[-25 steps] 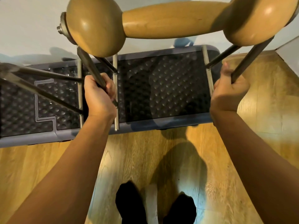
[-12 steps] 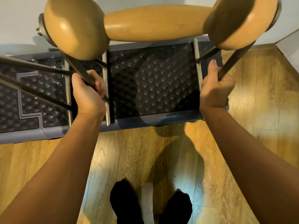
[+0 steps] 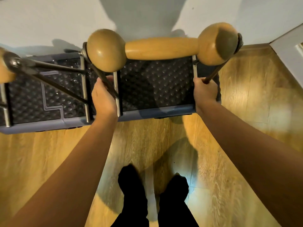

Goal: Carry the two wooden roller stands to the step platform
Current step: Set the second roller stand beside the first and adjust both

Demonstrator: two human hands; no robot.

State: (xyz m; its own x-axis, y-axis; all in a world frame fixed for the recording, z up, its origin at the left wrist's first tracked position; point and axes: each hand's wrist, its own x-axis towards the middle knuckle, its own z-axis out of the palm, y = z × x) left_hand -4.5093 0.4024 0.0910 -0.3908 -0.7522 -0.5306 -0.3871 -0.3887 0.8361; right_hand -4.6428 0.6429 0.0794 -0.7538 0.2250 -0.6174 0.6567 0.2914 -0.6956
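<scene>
A wooden roller stand (image 3: 161, 48) with two bulbous ends and metal legs sits over the right half of the step platform (image 3: 147, 112), a grey-blue frame with a black dimpled top. My left hand (image 3: 102, 97) grips its left metal leg. My right hand (image 3: 205, 92) grips its right leg. Its feet look level with the platform top; contact is unclear. A second roller stand (image 3: 6, 66) rests on the platform's left half, mostly cut off by the frame edge.
The platform stands against a white wall (image 3: 49, 18) on a wooden floor (image 3: 164, 145). A white door frame or skirting (image 3: 288, 51) angles in at the right. My feet in black socks (image 3: 152, 185) stand just in front of the platform.
The roller stand has gone down and away from the camera, from close under my head to platform level. Both hands lowered with it, still gripping the legs.
</scene>
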